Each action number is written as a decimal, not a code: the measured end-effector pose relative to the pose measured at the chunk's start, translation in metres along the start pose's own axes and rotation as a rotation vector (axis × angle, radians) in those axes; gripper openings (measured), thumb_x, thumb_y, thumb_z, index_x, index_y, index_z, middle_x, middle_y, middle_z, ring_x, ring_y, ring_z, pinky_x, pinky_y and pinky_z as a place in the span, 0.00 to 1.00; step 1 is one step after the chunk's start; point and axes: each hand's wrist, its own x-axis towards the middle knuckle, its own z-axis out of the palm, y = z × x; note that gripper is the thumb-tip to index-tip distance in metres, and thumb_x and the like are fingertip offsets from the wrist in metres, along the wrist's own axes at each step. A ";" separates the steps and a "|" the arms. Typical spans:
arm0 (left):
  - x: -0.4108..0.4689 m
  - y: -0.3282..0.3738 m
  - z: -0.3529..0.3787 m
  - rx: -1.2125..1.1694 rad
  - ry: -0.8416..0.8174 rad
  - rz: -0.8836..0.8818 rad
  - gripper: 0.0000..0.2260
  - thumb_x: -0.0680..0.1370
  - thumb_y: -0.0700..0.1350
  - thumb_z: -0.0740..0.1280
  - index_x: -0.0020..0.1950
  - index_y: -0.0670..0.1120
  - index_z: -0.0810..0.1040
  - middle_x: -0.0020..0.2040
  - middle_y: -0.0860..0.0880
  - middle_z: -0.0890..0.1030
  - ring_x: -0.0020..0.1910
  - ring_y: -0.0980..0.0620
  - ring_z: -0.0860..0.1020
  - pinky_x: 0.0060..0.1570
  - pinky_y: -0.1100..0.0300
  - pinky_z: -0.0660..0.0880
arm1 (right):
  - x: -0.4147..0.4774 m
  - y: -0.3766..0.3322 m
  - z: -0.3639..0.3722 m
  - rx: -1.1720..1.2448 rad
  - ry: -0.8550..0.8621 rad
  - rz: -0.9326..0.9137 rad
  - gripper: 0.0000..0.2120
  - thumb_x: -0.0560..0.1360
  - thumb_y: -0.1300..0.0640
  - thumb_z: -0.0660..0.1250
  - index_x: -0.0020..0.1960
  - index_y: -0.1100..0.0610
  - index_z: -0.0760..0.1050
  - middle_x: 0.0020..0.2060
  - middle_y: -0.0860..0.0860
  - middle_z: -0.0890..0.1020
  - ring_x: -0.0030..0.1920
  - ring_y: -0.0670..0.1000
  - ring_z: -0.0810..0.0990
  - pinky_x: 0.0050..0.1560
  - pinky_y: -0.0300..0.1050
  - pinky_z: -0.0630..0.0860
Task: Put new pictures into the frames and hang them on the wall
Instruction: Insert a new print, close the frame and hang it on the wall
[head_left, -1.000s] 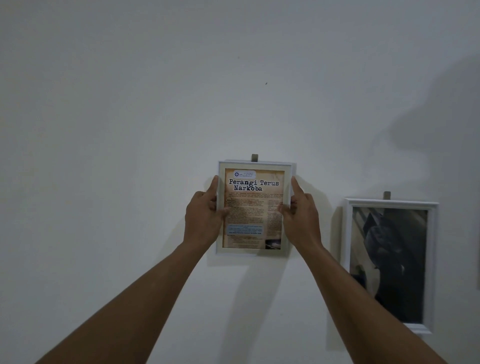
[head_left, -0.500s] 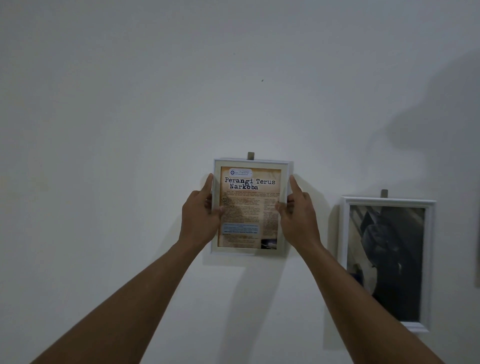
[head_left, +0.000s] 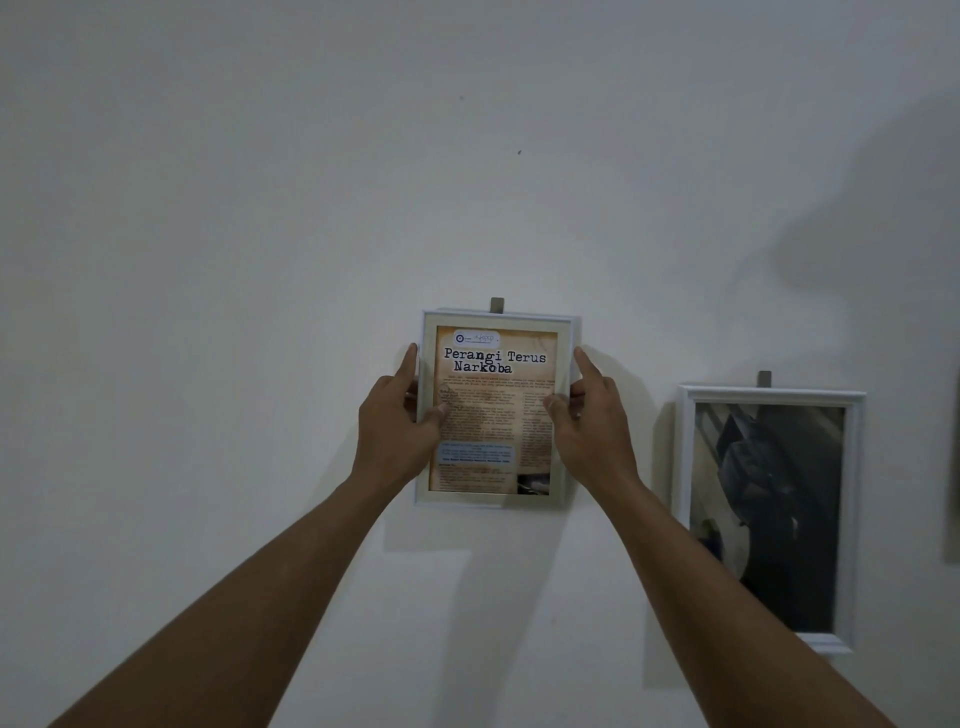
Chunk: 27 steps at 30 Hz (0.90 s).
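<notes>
A small white frame (head_left: 496, 319) with a brown poster headed "Perangi Terus Narkoba" is held flat against the white wall. A grey hanger tab (head_left: 497, 305) sticks up above its top edge. My left hand (head_left: 395, 431) grips the frame's left side, thumb on the glass and fingers along the edge. My right hand (head_left: 592, 426) grips the right side the same way. A second, larger white frame (head_left: 852, 519) with a dark picture hangs to the right and lower, with its own grey tab (head_left: 764, 379) on top.
A small dark nail or mark (head_left: 519, 152) sits on the white wall (head_left: 208, 260) high above the held frame. The edge of another dark object (head_left: 953, 488) shows at the far right. A shadow falls across the wall's upper right.
The held frame has shifted slightly left and a little upward along the wall, with both hands still gripping its sides. The hung frame on the right has not moved.
</notes>
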 end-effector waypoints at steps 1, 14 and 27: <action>-0.001 0.001 -0.001 -0.001 -0.001 -0.005 0.35 0.76 0.47 0.71 0.78 0.52 0.58 0.57 0.48 0.76 0.52 0.54 0.75 0.55 0.55 0.77 | 0.000 -0.001 -0.001 0.002 0.000 0.002 0.31 0.80 0.55 0.65 0.78 0.45 0.55 0.55 0.50 0.71 0.54 0.49 0.76 0.50 0.43 0.77; -0.005 0.018 -0.013 0.020 -0.018 0.012 0.24 0.75 0.48 0.72 0.69 0.53 0.70 0.54 0.50 0.77 0.48 0.52 0.77 0.49 0.56 0.79 | -0.004 -0.014 -0.015 -0.080 -0.034 0.039 0.33 0.79 0.53 0.68 0.78 0.51 0.56 0.60 0.52 0.71 0.56 0.49 0.73 0.55 0.45 0.75; -0.038 0.076 0.000 0.019 0.056 0.149 0.18 0.76 0.50 0.70 0.65 0.47 0.76 0.54 0.51 0.77 0.49 0.56 0.76 0.50 0.60 0.76 | -0.027 -0.015 -0.064 -0.282 -0.047 0.054 0.24 0.80 0.47 0.63 0.73 0.52 0.65 0.64 0.50 0.76 0.63 0.49 0.74 0.59 0.46 0.72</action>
